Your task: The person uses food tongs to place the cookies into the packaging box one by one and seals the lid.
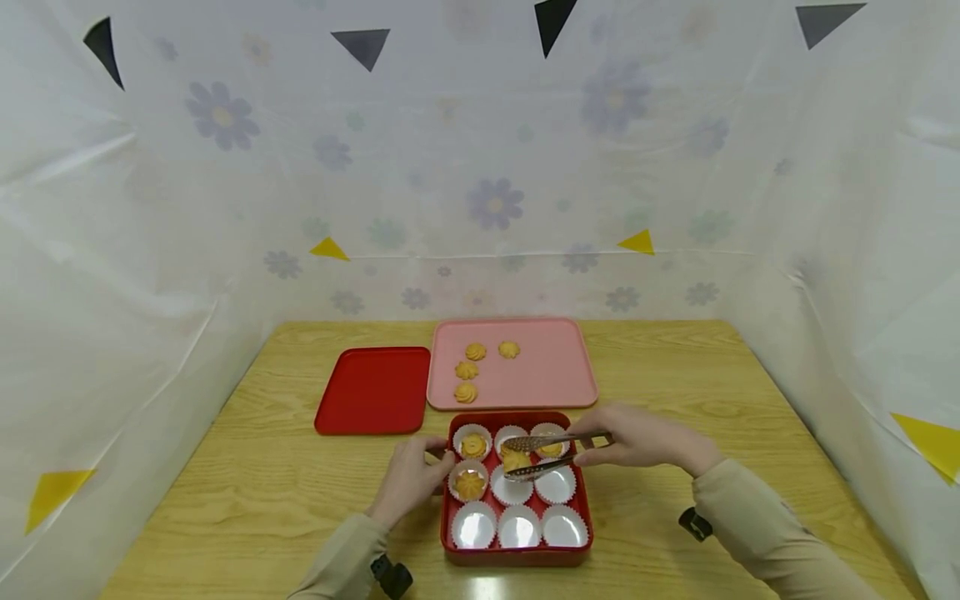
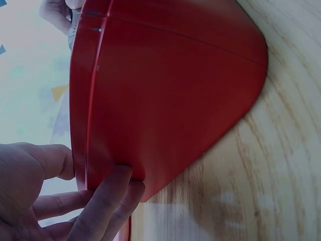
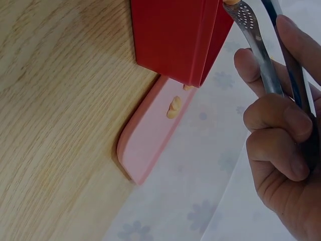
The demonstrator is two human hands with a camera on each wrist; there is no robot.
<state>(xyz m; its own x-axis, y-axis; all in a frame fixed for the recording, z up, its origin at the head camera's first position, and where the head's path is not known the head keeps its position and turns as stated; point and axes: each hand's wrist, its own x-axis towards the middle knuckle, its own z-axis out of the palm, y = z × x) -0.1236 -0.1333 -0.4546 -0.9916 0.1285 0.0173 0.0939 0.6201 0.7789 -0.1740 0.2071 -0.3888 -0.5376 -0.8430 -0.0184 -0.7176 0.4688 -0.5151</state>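
Note:
My right hand (image 1: 637, 437) grips metal tongs (image 3: 261, 55) with perforated tips. Between the tips is a golden cookie (image 1: 516, 462), over the middle of a square red box (image 1: 517, 557). White paper cups line the box in three rows. Cookies fill the back row, the middle one partly hidden by the tongs; another piped cookie (image 1: 470, 485) sits in the middle row's left cup. The front row's paper cups (image 1: 519, 527) hold nothing. At the box's left side, my left hand (image 1: 411, 477) holds the rim and wall, several fingers (image 2: 108, 201) against the outer wall.
Behind the box lies a pink tray (image 1: 540, 375) with several piped cookies (image 1: 466, 392) toward its left. A bare red tray (image 1: 375, 392) is beside it on the left. The wooden table (image 1: 675, 358) is enclosed by white sheeting with flower prints.

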